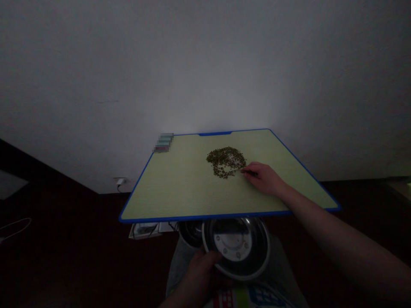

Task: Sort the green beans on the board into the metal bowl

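A loose patch of small brownish-green grains or beans (226, 155) is spread on the pale table top (173, 188), with a thinner gap in its middle. My right hand (263, 177) is at the patch's right edge, fingers closed on a thin dark tool; its kind is too dim to tell. Below the table's near edge, my left hand (202, 269) grips the rim of a shiny metal bowl (236, 248), thumb over the edge. The bowl is tilted towards me above my lap. Its inside shows bright reflections and a few round spots.
Behind the first bowl sits a second metal bowl (192, 233), partly hidden. The table has a blue rim (205, 217) and stands against a grey wall (208, 64). A blurred stack (164, 142) lies at its far left corner. A charger (120, 181) is plugged in at left.
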Demonstrator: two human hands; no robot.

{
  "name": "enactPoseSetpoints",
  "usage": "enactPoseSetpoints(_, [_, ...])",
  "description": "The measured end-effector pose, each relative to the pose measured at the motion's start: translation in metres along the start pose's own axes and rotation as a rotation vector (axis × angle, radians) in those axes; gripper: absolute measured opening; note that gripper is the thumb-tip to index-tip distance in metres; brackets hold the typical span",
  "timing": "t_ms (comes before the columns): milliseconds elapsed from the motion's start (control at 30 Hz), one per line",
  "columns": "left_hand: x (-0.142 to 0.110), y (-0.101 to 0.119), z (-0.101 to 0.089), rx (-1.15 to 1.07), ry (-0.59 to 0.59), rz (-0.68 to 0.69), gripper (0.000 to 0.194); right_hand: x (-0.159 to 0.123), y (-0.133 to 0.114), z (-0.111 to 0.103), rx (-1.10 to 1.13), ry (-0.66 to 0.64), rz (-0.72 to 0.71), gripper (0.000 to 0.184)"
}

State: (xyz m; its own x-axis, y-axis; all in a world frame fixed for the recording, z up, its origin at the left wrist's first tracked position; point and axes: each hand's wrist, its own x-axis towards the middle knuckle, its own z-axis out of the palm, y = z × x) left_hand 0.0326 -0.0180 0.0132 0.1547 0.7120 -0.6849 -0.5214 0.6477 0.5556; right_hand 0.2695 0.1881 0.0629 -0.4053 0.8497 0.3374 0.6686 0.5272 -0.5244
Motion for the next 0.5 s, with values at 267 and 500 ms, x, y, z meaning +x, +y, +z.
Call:
enactPoseSetpoints(267, [-0.0009, 0.0018, 0.0012, 0.025, -0.021, -0.021, 0.04, -0.0022, -0.0009, -0.0007, 0.018, -0.034, -0.028, 0.023])
enactPoseSetpoints(500, [-0.0015, 0.0017, 0.0031, -0.019, -0.004, -0.005, 0.053, -0.0044, -0.0031, -0.0017, 0.017, -0.032, -0.039, 0.022])
